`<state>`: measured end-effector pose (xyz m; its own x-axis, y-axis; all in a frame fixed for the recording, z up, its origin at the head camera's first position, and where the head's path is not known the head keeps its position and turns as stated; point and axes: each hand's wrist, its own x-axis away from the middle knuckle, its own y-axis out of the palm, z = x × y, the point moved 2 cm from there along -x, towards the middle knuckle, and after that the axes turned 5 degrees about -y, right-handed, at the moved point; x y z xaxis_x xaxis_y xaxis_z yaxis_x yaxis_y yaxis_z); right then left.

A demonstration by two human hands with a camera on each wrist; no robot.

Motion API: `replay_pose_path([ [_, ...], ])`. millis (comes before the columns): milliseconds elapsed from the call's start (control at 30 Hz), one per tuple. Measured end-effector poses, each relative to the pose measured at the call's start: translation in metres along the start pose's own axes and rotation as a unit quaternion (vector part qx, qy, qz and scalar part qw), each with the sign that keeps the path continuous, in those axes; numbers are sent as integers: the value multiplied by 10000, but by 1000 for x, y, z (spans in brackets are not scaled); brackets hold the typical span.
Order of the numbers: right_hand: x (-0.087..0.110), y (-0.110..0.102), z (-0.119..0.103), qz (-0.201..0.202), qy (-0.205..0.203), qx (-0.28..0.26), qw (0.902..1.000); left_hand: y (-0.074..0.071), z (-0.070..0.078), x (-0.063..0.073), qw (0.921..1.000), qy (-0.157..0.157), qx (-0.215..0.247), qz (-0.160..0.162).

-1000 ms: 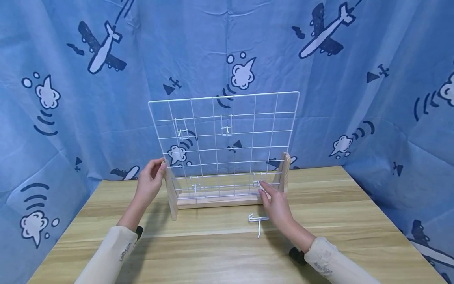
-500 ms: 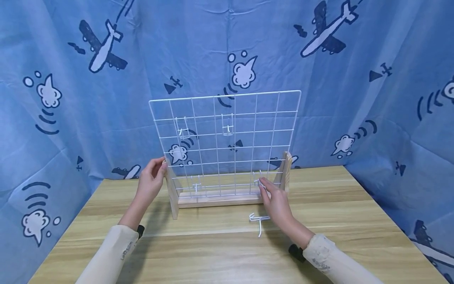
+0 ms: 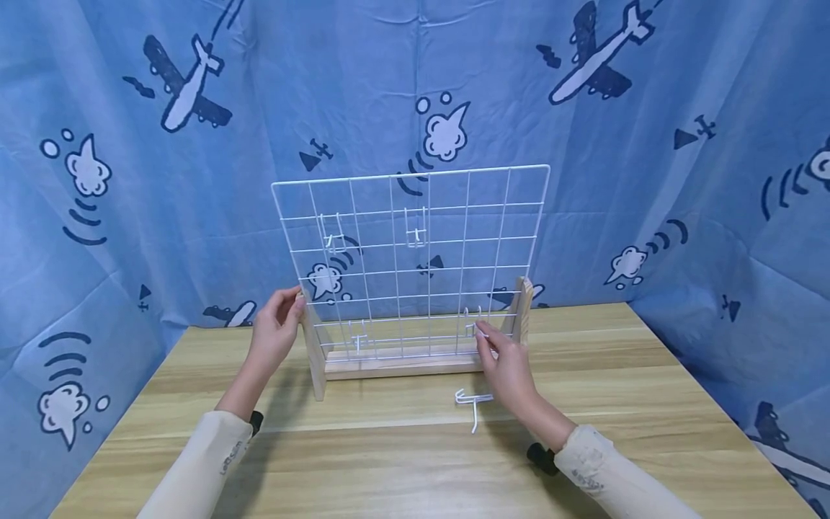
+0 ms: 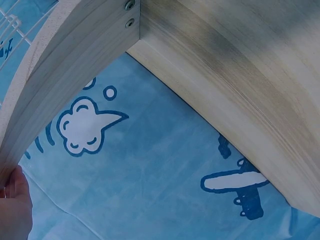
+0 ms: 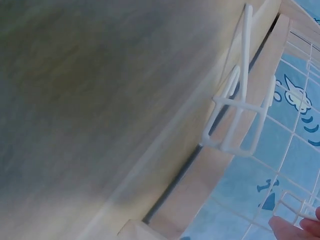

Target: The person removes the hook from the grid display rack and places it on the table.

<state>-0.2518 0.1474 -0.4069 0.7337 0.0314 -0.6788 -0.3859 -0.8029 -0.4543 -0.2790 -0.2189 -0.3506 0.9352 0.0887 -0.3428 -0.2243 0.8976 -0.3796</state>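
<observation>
A white wire grid panel stands upright in a pale wooden stand. My left hand holds the stand's left side panel near its top; in the left wrist view only some fingers show against the wood. Low on the right of the grid, my right hand pinches a white wire hook between thumb and fingers. Its two prongs stick up at the grid; whether they catch a wire I cannot tell. Another white hook lies loose on the table, just below that hand.
Two hooks hang higher on the grid, one at the upper left and one near the middle. A further hook is at the lower left. The wooden table backs onto a blue curtain.
The pinched hook has risen slightly, its prongs now showing higher against the grid. My right fingers have shifted up a little with it. The left hand keeps its place.
</observation>
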Motion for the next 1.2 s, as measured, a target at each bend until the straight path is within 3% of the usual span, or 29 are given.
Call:
replay_pose_path([
  [500,1,-8,-5,101,-172,-181,9996,0,-2,-1,9996,-153,217,-131],
  [933,2,-3,-18,52,-455,-441,9980,-4,-4,-2,9995,65,298,-48],
  [1200,6,1,-27,35,-1094,-281,9936,-3,-2,-2,9994,-63,337,-103],
])
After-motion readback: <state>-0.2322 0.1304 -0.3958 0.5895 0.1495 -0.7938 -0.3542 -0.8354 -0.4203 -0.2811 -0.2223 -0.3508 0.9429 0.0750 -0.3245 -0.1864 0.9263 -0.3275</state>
